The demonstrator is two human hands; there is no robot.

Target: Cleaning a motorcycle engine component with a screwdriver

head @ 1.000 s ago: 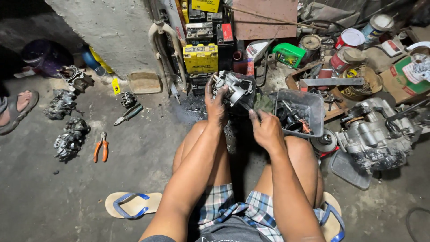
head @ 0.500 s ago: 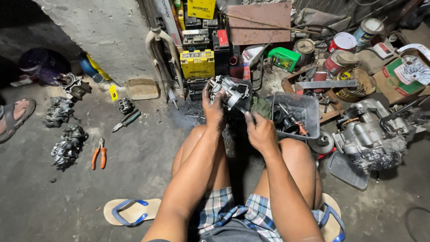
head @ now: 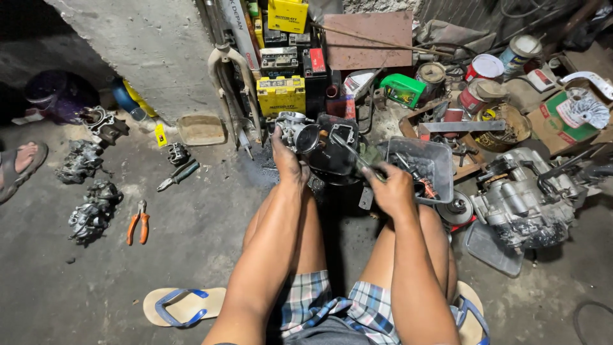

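Clamped around the grimy grey metal carburettor, our left hand keeps its grip from below and behind, holding the part up over our knees; our right hand has its grip closed on a slim metal tool whose shaft slants up to the left into the carburettor body. Set against half a second and a second ago, both hands sit a little lower and closer to us, and the tool now lies angled onto the part, where before the right hand hung just off it to the right. We judge from this that the work on the carburettor has passed from steadying to prying or turning at its right side, though the tip itself is too small to make out.

Just right of the right grip stands a clear plastic tub of small tools, and further right a bare grey engine block. Beyond the left grip a yellow battery leans in the clutter. Well left of it on the concrete floor lie orange-handled pliers and several dirty carburettor bodies
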